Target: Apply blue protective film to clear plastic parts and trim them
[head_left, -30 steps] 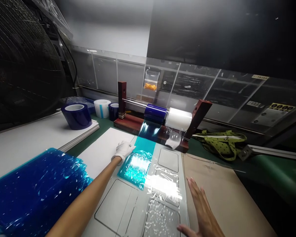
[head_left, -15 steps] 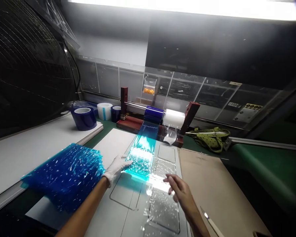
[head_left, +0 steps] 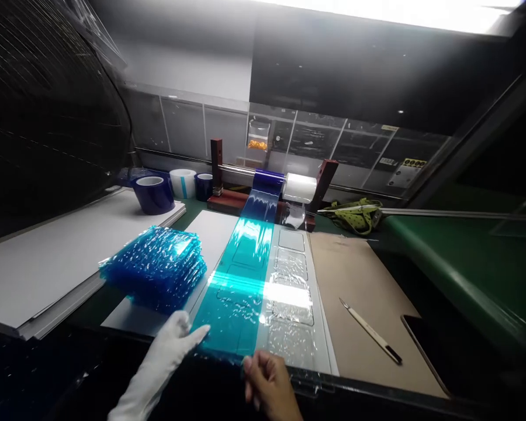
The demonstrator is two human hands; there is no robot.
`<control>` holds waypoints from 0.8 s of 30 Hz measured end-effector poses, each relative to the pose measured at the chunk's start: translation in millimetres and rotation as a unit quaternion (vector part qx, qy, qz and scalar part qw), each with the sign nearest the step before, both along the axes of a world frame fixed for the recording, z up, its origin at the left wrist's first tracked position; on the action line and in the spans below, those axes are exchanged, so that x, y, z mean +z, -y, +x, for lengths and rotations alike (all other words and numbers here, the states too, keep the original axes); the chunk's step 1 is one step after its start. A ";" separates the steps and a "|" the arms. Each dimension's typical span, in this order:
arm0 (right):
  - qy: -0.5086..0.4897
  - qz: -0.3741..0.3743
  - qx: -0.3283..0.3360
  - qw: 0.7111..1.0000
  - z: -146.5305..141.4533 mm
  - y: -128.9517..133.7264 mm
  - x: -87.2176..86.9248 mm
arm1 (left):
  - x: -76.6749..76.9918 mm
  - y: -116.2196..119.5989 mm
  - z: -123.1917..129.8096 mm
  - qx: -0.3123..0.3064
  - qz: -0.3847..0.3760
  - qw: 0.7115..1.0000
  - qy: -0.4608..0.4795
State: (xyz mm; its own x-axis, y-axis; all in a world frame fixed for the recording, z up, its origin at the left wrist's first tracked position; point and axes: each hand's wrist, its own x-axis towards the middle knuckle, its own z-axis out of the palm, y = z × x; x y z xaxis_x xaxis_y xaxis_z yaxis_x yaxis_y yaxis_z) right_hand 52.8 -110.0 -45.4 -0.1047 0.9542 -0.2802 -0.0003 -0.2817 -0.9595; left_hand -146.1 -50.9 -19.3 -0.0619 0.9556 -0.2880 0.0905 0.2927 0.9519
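Observation:
A strip of translucent blue protective film [head_left: 241,280] runs from the blue roll [head_left: 269,178] down over a white board [head_left: 324,345] with rounded rectangles outlined on it. My left hand [head_left: 173,339], in a white glove, is closed at the film's near left corner, thumb on top. At the near right corner my bare right hand [head_left: 269,377] pinches the edge with curled fingers. Clear film [head_left: 291,298] with small bubbles lies along the right of the strip. A thick stack of blue film sheets [head_left: 158,269] sits to the left.
The rolls hang on a dark red stand, with a white roll [head_left: 300,187] beside the blue one. Spare rolls [head_left: 153,196] stand at the left on white sheets. A craft knife [head_left: 370,330] and a phone [head_left: 425,351] lie right. Behind is a green spotted pouch [head_left: 353,216].
The blue film has been pulled out toward me, almost to the board's front edge. Both hands have come nearer; my right hand has gone from loose fingers to pinching the film's corner.

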 end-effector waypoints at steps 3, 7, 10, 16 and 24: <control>0.017 -0.044 0.034 0.998 -14.0 27.4 -24.3 | -25.1 32.6 -13.7 0.039 -0.035 0.999 -0.010; 0.044 -0.072 0.054 0.995 -11.4 46.5 -20.3 | -42.2 49.2 -11.4 0.087 -0.079 0.992 -0.046; 0.181 -0.033 0.114 0.976 17.3 59.2 18.9 | -46.0 47.7 -4.2 0.096 -0.101 0.987 -0.076; 0.463 0.069 -0.015 0.883 154.3 36.3 69.0 | -58.3 38.8 -7.0 0.059 -0.127 0.986 -0.094; 0.660 0.048 -0.133 0.738 266.9 -30.4 1.3 | -29.2 53.7 -18.2 0.159 -0.052 0.973 -0.158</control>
